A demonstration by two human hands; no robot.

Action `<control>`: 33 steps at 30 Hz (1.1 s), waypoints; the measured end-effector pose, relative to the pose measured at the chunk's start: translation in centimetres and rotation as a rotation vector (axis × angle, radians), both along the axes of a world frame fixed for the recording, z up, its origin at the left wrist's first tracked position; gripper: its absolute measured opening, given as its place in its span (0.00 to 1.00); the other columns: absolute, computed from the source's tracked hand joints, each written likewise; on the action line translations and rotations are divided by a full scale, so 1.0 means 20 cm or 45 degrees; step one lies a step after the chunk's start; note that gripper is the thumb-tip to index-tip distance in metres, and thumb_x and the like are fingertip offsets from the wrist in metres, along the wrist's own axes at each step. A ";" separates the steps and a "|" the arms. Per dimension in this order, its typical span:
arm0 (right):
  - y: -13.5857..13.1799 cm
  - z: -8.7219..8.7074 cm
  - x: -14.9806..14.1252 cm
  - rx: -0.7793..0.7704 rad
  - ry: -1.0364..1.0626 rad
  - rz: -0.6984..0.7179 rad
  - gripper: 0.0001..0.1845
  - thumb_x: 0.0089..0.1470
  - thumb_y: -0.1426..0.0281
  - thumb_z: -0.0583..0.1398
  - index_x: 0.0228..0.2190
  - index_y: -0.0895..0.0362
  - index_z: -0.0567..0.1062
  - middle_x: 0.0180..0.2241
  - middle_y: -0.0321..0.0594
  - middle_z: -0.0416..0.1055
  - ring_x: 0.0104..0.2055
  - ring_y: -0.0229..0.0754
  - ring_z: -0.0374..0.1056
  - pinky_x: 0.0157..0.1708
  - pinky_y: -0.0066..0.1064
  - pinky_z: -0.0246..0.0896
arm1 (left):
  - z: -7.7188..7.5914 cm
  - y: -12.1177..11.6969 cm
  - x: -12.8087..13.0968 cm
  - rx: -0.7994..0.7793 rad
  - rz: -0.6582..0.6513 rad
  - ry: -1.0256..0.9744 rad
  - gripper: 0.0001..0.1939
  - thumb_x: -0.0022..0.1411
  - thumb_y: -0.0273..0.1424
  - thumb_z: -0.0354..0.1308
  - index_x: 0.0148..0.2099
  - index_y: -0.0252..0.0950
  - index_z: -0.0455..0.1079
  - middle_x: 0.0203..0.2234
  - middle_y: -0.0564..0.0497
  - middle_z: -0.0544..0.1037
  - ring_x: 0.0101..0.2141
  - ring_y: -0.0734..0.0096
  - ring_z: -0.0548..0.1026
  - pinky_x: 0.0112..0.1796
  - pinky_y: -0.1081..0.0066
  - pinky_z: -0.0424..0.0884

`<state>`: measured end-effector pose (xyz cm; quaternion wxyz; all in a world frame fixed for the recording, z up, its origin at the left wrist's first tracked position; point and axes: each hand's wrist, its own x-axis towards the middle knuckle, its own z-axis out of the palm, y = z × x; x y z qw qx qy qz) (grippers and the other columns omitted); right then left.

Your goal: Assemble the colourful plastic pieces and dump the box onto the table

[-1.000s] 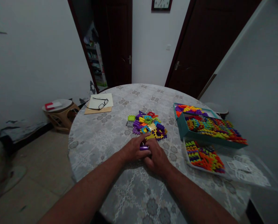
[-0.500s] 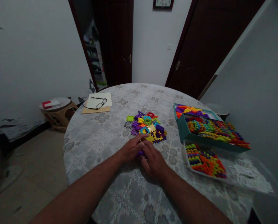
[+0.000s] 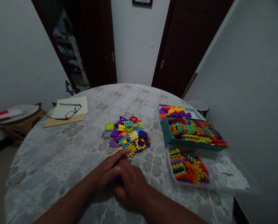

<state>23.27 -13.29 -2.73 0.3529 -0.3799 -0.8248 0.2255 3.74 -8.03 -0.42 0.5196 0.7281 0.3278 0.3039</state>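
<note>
Left hand (image 3: 106, 172) and right hand (image 3: 132, 181) close around a mostly hidden purple plastic piece (image 3: 116, 179) between them, where a forward nudge of the left fingers (image 3: 120, 154) could scatter the nearby multicoloured heap of toothed plastic pieces (image 3: 133, 135).

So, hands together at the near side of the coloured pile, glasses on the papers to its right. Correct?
Wrong side: the glasses and papers are to the pile's left in the head view. The rest holds.

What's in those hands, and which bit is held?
A purple piece, mostly hidden between the left hand and right hand; which part is gripped can't be told.
</note>
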 end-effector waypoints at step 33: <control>0.02 0.07 0.08 0.098 0.132 -0.247 0.22 0.60 0.71 0.62 0.56 0.52 0.72 0.46 0.43 0.80 0.46 0.46 0.79 0.49 0.36 0.77 | 0.10 0.39 0.05 0.673 0.538 0.829 0.31 0.59 0.26 0.69 0.65 0.43 0.78 0.67 0.37 0.72 0.66 0.38 0.71 0.67 0.44 0.68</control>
